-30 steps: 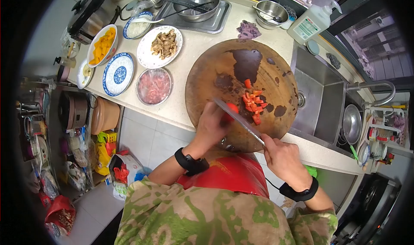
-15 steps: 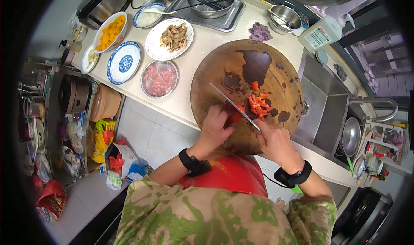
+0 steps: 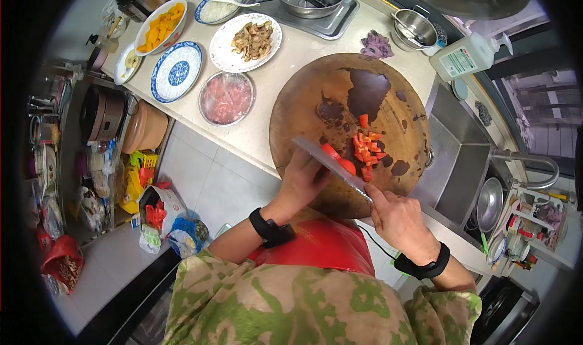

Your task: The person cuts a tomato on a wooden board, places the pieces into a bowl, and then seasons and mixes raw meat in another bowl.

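"So, in the head view, what is the right hand (image 3: 402, 218) doing?"

"It is gripping the knife (image 3: 331, 164) by its handle end. The blade slants over the round wooden chopping board (image 3: 303, 102)."

"And the left hand (image 3: 302, 180)?"

"It is bent in close behind the blade. The blade hides some of its fingers, so I can't tell if it is open or closed, or if it holds anything."

"Where is the red vegetable?"

"Two big red pieces (image 3: 347, 166) are right by the blade, on the side away from the left hand. The small red bits (image 3: 366, 155) sit in a pile on the board, near the big ones. One more bit (image 3: 364, 120) is at the far end of the pile."

"What is around the board?"

"On the left there is pink meat (image 3: 226, 99) under clear wrap, a plate (image 3: 221, 48) of brown food, a blue and white plate (image 3: 160, 73) and a bowl (image 3: 173, 42) of yellow chunks. The metal sink (image 3: 448, 157) is on the right, with a pump bottle (image 3: 463, 59) near its far end."
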`<action>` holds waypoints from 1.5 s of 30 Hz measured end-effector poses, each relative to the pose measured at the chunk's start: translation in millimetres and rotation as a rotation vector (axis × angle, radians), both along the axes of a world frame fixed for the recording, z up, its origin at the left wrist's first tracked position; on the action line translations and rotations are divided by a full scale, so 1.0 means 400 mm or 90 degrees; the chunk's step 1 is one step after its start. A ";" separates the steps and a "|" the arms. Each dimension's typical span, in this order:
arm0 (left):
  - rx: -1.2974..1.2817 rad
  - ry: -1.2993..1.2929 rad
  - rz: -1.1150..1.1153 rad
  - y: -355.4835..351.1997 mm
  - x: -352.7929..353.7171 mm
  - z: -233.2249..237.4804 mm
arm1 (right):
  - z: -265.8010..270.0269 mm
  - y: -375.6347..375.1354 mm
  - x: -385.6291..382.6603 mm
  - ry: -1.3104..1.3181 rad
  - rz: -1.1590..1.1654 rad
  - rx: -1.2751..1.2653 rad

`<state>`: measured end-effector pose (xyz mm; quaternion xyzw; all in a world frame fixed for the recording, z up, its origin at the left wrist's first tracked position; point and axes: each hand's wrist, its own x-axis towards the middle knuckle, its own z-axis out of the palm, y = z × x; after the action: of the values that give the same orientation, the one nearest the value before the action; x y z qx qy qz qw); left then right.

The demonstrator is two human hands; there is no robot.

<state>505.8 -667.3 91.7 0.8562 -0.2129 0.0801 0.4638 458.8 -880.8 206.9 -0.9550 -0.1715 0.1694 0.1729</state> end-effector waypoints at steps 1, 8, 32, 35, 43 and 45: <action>0.001 -0.001 0.004 -0.001 -0.001 -0.001 | -0.002 0.000 0.000 -0.003 -0.002 0.011; 0.019 -0.043 0.010 -0.003 0.003 -0.002 | -0.007 0.004 0.036 0.010 0.009 0.039; 0.010 -0.077 0.023 -0.001 -0.016 0.006 | -0.032 -0.002 0.010 -0.036 0.028 0.069; 0.007 -0.068 0.032 -0.001 -0.022 -0.009 | -0.023 0.008 0.040 0.014 0.038 0.056; -0.002 -0.053 0.045 -0.001 -0.031 -0.021 | -0.131 0.051 0.053 -0.080 0.029 0.091; 0.000 -0.040 0.050 -0.002 -0.029 -0.016 | -0.130 0.045 0.037 -0.106 0.029 0.109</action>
<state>494.0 -668.0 85.3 0.8610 -0.1934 0.1251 0.4533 473.8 -862.7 155.0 -0.9433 -0.2207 0.0780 0.2353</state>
